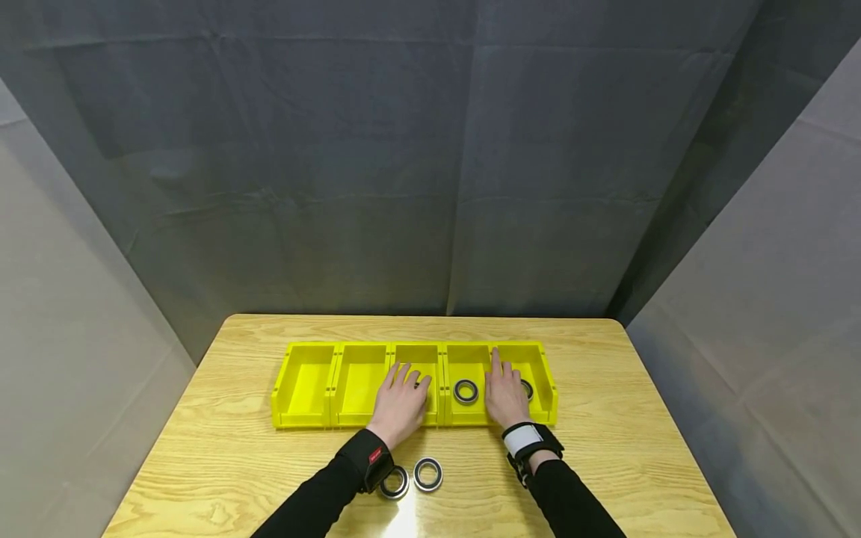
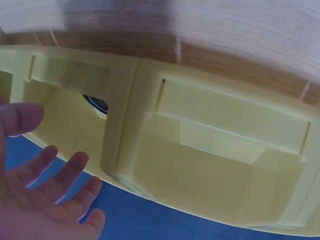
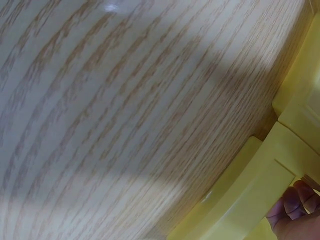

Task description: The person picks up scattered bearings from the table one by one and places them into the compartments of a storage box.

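A row of joined yellow bins [image 1: 306, 385] holds ring-shaped ball bearings. My left hand [image 1: 401, 407] hovers over the middle bin with its fingers spread; in the left wrist view a bearing [image 2: 95, 104] shows partly behind the bin wall. At the divider between the two rightmost bins is my right hand [image 1: 507, 392], its index finger stretched toward the back edge. One bearing [image 1: 466, 391] lies in the fourth bin, left of that hand. Another bearing [image 1: 528, 389] is partly hidden by it in the rightmost bin. Neither hand visibly grips anything.
Two more bearings, one silver-rimmed [image 1: 427, 474] and one beside the left wrist strap [image 1: 394, 484], lie on the wooden table [image 1: 605, 463] in front of the bins. A grey curtain [image 1: 336, 187] hangs behind the table, with pale panels at both sides.
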{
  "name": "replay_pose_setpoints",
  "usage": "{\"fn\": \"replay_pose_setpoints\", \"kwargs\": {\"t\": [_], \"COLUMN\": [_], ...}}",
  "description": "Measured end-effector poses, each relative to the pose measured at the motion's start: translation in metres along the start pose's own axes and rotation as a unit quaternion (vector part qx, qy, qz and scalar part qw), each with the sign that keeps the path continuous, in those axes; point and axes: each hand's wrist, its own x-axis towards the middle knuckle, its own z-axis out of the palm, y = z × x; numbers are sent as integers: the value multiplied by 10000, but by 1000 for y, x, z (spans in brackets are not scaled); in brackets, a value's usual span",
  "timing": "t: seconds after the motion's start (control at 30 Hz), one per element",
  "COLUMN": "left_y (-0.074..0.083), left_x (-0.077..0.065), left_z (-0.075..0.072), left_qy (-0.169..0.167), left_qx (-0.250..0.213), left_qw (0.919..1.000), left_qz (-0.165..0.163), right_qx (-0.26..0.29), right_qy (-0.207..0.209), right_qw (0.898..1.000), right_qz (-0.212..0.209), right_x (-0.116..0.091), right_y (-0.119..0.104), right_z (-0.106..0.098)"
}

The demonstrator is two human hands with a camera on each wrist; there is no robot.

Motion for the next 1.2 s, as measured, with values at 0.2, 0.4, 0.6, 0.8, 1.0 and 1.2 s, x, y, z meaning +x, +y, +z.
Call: {"fn": "replay_pose_setpoints", "kwargs": {"t": [0.2,0.4,0.6,0.8,1.0,1.2], "left_y": [6,17,36,54,65,74], "left_x": [-11,-23,-34,-46,-56,-60], "left_z": [-6,-11,-16,-27,-33,-36], "left_qy": [-17,-18,-398,-1190,-1550,-1998], "left_qx": [-91,-133,-280,-220,-449,-826], "left_qw": [9999,9997,9988,9926,9868,9758], "left_qz": [-140,-198,-80,34,-99,-340], "right_qx": [71,100,68,28,85,66], "right_qy": [17,-65,-101,-140,-40,73], "right_qw": [10000,9999,9999,9999,9999,10000], "right_qz": [-1,64,86,91,47,-15], "right_x": [0,0,1,1,1,0], "right_y": [0,0,0,-1,-1,-1], "right_z": [2,1,0,-1,-1,-1]}}
